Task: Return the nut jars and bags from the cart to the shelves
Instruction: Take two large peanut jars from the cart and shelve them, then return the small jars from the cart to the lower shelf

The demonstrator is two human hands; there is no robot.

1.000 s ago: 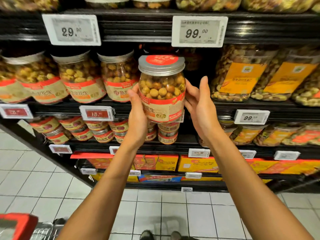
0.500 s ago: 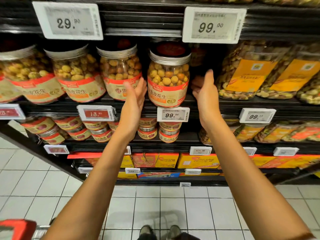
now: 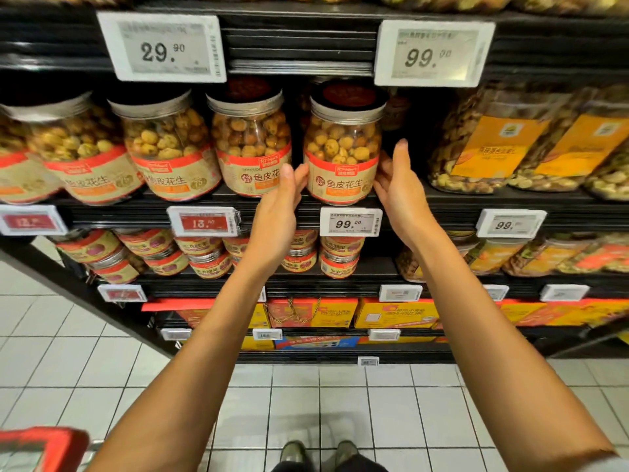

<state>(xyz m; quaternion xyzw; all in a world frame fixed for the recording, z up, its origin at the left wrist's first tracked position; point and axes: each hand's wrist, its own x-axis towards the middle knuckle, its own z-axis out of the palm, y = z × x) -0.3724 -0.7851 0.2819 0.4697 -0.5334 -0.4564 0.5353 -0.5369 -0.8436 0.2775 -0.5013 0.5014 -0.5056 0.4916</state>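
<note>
The fish-skin peanut jar (image 3: 343, 148) stands upright on the shelf (image 3: 457, 216), at the right end of a row of matching jars (image 3: 252, 144), just above a 99.00 price tag (image 3: 350, 222). My left hand (image 3: 277, 212) and right hand (image 3: 401, 192) flank its label with fingers nearly straight. I cannot tell whether they touch it.

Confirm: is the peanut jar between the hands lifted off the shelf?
No, the peanut jar stands upright on the shelf between the left hand and right hand.
</note>
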